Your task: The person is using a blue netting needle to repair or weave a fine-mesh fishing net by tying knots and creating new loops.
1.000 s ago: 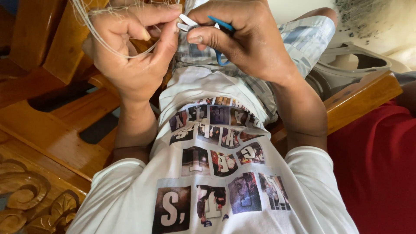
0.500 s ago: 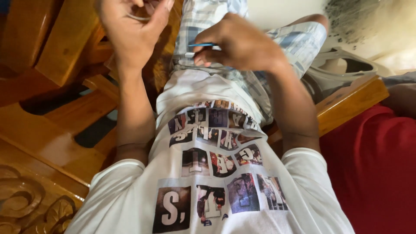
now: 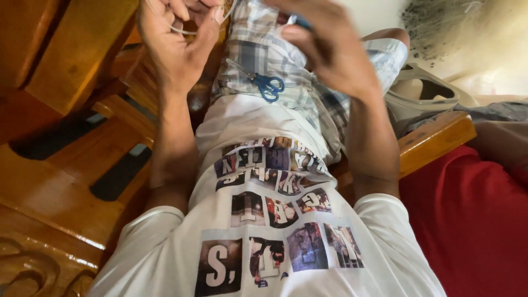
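On the lap now lie blue-handled scissors (image 3: 268, 85); left hand (image 3: 179, 41) fingers pinch thin cord (image 3: 184, 31).

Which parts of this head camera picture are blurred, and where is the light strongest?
Head view: the right hand is smeared by motion blur; the left hand and blue-handled scissors on the lap look sharper; brightest light washes out the pale wall top right.

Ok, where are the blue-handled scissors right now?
In the head view, the scissors lie on the plaid shorts in the lap, between the raised hands.
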